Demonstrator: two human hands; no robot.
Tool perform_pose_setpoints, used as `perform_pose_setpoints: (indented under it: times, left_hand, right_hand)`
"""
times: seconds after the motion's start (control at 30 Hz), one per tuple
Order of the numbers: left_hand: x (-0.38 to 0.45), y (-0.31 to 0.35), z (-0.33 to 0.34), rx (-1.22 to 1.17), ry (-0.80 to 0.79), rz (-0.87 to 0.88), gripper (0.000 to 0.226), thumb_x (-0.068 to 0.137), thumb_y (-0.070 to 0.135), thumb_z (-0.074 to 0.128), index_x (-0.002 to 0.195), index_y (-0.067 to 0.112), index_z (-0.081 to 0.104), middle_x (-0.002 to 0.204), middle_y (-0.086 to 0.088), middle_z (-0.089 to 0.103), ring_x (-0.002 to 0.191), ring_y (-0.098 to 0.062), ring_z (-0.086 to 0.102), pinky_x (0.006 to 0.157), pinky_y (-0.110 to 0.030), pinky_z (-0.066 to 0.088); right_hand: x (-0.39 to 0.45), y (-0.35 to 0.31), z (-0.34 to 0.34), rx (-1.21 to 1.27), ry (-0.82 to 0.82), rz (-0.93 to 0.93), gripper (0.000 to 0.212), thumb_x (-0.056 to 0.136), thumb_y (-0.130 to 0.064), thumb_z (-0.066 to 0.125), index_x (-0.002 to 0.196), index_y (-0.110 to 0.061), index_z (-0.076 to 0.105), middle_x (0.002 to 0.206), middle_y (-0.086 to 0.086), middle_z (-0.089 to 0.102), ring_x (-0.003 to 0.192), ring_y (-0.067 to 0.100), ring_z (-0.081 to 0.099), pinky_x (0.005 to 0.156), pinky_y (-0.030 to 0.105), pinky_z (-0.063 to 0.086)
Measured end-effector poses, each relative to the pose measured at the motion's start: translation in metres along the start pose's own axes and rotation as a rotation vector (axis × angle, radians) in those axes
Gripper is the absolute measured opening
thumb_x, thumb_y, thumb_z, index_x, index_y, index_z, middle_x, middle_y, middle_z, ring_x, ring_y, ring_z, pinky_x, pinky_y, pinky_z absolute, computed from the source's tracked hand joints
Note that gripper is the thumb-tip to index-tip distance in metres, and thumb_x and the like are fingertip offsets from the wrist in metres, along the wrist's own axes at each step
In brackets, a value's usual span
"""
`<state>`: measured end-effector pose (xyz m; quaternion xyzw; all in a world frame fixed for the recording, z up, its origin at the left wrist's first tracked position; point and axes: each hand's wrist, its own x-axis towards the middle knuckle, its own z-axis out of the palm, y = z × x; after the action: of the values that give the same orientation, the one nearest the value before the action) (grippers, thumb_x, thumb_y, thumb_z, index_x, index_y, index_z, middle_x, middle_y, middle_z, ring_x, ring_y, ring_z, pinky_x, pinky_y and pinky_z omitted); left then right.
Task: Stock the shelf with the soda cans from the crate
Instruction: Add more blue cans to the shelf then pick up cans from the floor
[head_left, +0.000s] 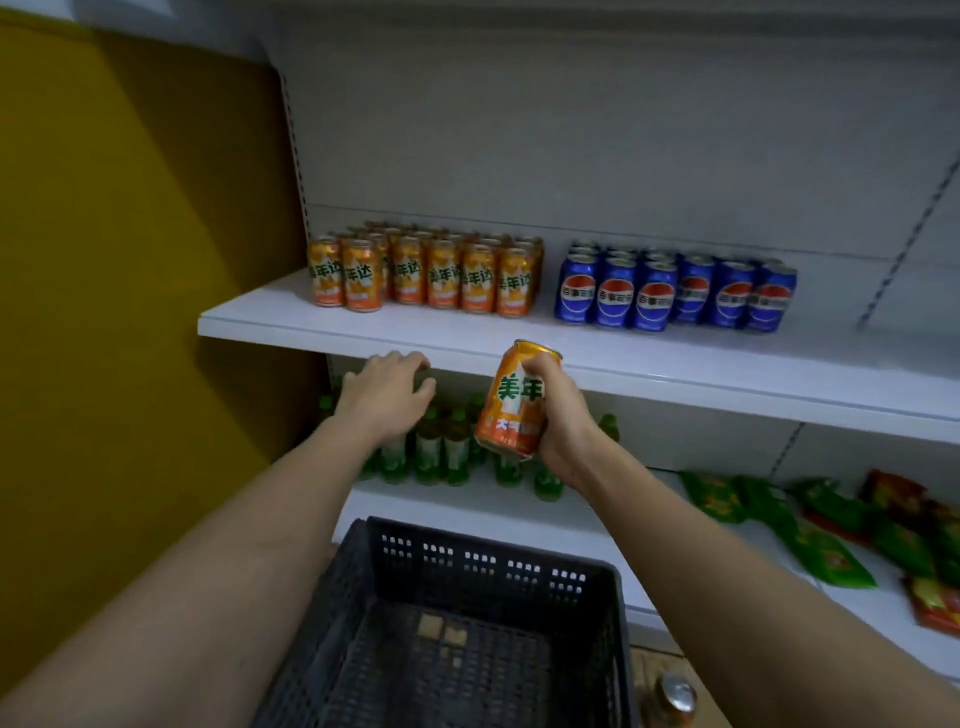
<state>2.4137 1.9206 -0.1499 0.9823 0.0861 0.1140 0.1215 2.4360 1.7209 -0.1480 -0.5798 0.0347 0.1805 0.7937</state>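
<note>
Right hand (558, 415) wrapped around an orange can (511, 400) just below the shelf (363, 332) edge, left hand (384, 395) at nine o'clock of it, fingers spread and empty, dark crate (467, 566) at six o'clock

- Two bare forearms are entering from the bottom corners of the head view, both showing uncovered from the frame edge up to the wrist.
- No sleeve, cuff or fabric is showing anywhere along either arm.
- The left hand (383, 397) is showing its back to the camera, wearing no glove, ring or strap that can be made out.
- The right hand (558, 415) is likewise showing bare, with no glove; its wrist is carrying no watch or band.
- Fingernails are appearing short and unpainted, though the dim, soft picture is making finer detail hard to tell.
</note>
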Motion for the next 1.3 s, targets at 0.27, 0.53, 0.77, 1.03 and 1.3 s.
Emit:
perform_pose_setpoints:
  times: [0.27, 0.53, 0.77, 1.03, 1.3]
  left_hand:
    - [0.116, -0.075, 0.031, 0.084, 0.164, -0.027, 0.048, 0.100, 0.052, 0.036, 0.139, 0.027, 0.047, 0.142, -0.004, 0.045, 0.132, -0.027, 0.037, 0.105, -0.052, 0.031]
    - [0.162, -0.113, 0.083, 0.092, 0.402, -0.016, 0.061, 0.089, 0.062, 0.025, 0.121, 0.028, 0.064, 0.125, 0.000, 0.060, 0.120, -0.020, 0.051, 0.110, -0.051, 0.022]
    - [0.170, -0.119, 0.101, 0.008, 0.617, 0.040, 0.044, 0.089, 0.046, 0.040, 0.105, 0.022, 0.074, 0.104, 0.001, 0.067, 0.096, -0.021, 0.059, 0.097, -0.046, 0.034]
    - [0.170, -0.117, 0.101, -0.007, 0.608, 0.032, 0.047, 0.089, 0.048, 0.037, 0.105, 0.022, 0.073, 0.101, 0.002, 0.066, 0.096, -0.020, 0.058, 0.098, -0.048, 0.035]
    - [0.165, -0.113, 0.088, 0.073, 0.505, 0.010, 0.047, 0.089, 0.051, 0.033, 0.106, 0.025, 0.068, 0.103, 0.002, 0.063, 0.100, -0.020, 0.056, 0.100, -0.049, 0.033]
  right_hand:
    - [0.101, -0.041, 0.071, -0.296, -0.026, -0.295, 0.064, 0.080, -0.026, 0.079, 0.131, -0.025, 0.040, 0.117, -0.006, 0.055, 0.111, 0.018, 0.054, 0.096, 0.044, 0.048]
    - [0.182, -0.057, 0.127, -0.509, 0.044, -0.462, 0.078, 0.075, -0.038, 0.083, 0.140, -0.022, 0.043, 0.130, -0.002, 0.055, 0.112, 0.016, 0.055, 0.092, 0.039, 0.053]
    - [0.242, -0.040, 0.170, -0.497, 0.044, -0.472, 0.077, 0.074, -0.033, 0.085, 0.141, -0.016, 0.050, 0.121, -0.006, 0.063, 0.111, 0.015, 0.061, 0.095, 0.040, 0.055]
    - [0.276, -0.031, 0.183, -0.547, 0.091, -0.508, 0.075, 0.076, -0.031, 0.083, 0.142, -0.017, 0.050, 0.134, 0.001, 0.061, 0.123, 0.022, 0.058, 0.101, 0.047, 0.051]
    - [0.261, -0.029, 0.176, -0.642, 0.091, -0.433, 0.059, 0.090, -0.027, 0.071, 0.142, -0.013, 0.046, 0.135, 0.002, 0.058, 0.126, 0.022, 0.054, 0.103, 0.045, 0.049]
